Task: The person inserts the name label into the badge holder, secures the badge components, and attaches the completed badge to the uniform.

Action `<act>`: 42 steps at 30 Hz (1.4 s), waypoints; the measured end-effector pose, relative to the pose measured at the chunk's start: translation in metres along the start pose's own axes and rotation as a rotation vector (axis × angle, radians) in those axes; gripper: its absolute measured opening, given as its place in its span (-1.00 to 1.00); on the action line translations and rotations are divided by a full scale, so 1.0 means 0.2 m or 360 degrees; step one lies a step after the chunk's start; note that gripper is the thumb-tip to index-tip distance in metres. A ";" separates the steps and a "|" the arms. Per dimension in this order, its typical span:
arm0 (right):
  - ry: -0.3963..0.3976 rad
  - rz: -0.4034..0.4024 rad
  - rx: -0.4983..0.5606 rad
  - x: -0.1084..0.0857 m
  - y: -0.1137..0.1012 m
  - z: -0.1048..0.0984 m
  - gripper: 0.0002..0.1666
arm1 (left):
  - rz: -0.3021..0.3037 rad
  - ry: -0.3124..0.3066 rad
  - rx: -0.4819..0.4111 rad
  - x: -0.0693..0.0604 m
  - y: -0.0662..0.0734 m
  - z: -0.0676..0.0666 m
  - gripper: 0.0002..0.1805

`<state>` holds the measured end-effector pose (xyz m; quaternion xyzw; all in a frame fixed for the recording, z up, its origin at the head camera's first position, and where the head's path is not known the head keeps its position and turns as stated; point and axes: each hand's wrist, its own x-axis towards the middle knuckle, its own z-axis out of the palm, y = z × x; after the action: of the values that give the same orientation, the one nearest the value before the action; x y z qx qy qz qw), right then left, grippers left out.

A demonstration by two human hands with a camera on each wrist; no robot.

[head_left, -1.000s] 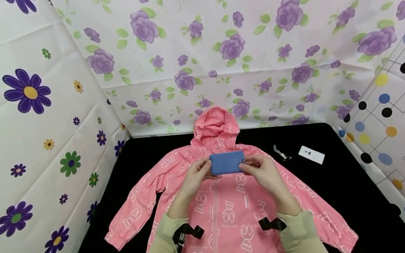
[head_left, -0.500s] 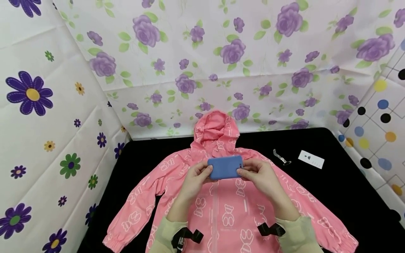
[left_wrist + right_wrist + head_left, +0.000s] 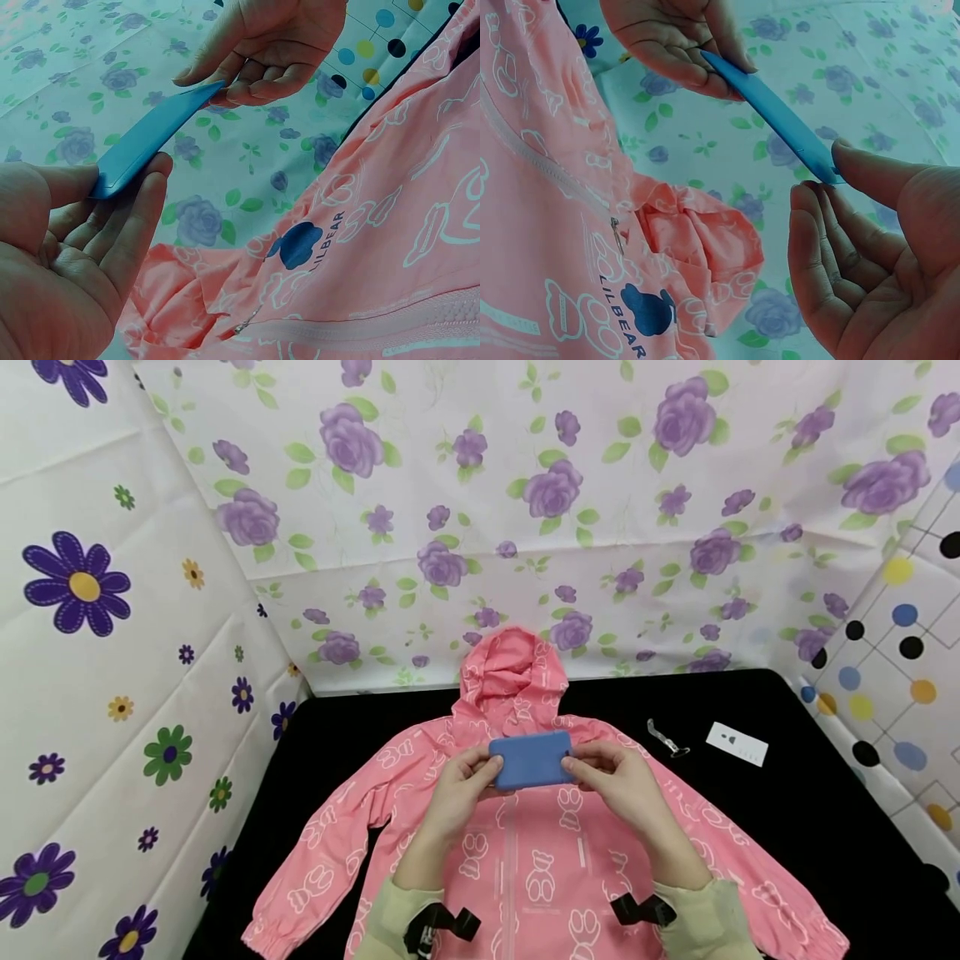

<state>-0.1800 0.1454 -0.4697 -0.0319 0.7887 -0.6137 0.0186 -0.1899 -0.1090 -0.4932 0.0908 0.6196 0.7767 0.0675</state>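
A thin blue phone case (image 3: 531,760) is held level above the chest of a pink hooded jacket (image 3: 540,843). My left hand (image 3: 462,783) pinches its left end between thumb and fingers. At the other end, my right hand (image 3: 618,775) pinches it the same way, the thumb near a small dark cutout. Both wrist views show the blue phone case (image 3: 150,142) nearly edge-on, spanning the gap between the two hands. Whether a phone sits inside cannot be told. The jacket lies front up, sleeves spread, its hood (image 3: 513,668) towards the back.
On the black tabletop (image 3: 330,735), right of the hood, lie a small clear strap with a ring (image 3: 666,739) and a white card (image 3: 737,744) with dark marks. Flowered sheets (image 3: 450,485) hang behind and at the left; a dotted sheet (image 3: 900,693) hangs at the right.
The head view has tilted up a little, so the table and jacket sit lower in it. The phone case has shifted slightly left and down in view; both hands keep their grip.
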 end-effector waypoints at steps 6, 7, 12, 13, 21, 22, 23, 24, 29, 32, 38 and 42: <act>0.0000 0.0005 0.0008 -0.01 0.00 0.00 -0.54 | 0.0017 -0.0016 0.0030 -0.01 0.00 0.00 -0.70; 0.0001 0.0006 0.0009 -0.01 0.00 0.00 -0.54 | 0.0021 -0.0018 0.0036 -0.01 0.00 0.00 -0.70; 0.0018 0.0001 0.0007 0.00 0.00 0.00 -0.54 | 0.0013 -0.0018 0.0056 -0.01 0.00 0.00 -0.70; 0.0020 -0.0001 0.0006 0.00 0.00 0.00 -0.54 | 0.0009 -0.0019 0.0063 -0.01 0.00 0.00 -0.69; 0.0023 -0.0015 0.0014 -0.01 0.00 0.00 -0.60 | -0.0016 -0.0016 0.0091 -0.02 0.00 0.01 -0.68; 0.0022 -0.0020 0.0016 -0.01 0.00 0.00 -0.61 | -0.0016 -0.0015 0.0090 -0.02 0.00 0.01 -0.68; 0.0020 -0.0024 0.0017 -0.01 0.00 0.00 -0.62 | -0.0015 -0.0012 0.0091 -0.02 0.00 0.01 -0.67; 0.0019 -0.0028 0.0020 -0.01 0.00 0.00 -0.63 | -0.0013 -0.0010 0.0097 -0.02 0.00 0.01 -0.67; 0.0012 -0.0023 0.0017 -0.01 0.01 0.00 -0.66 | -0.0036 0.0019 0.0108 -0.02 0.00 0.00 -0.65; 0.0013 -0.0016 0.0003 -0.01 0.01 0.00 -0.69 | -0.0051 0.0035 0.0101 -0.02 0.00 0.00 -0.65; 0.0022 -0.0011 -0.0023 -0.01 0.01 0.01 -0.73 | -0.0050 0.0058 0.0099 -0.02 0.00 0.01 -0.64; 0.0022 -0.0016 -0.0029 -0.01 0.00 0.01 -0.74 | -0.0048 0.0068 0.0098 -0.02 0.00 0.00 -0.65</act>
<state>-0.1789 0.1437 -0.4712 -0.0317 0.7942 -0.6068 0.0098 -0.1859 -0.1093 -0.4928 0.0669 0.6459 0.7579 0.0632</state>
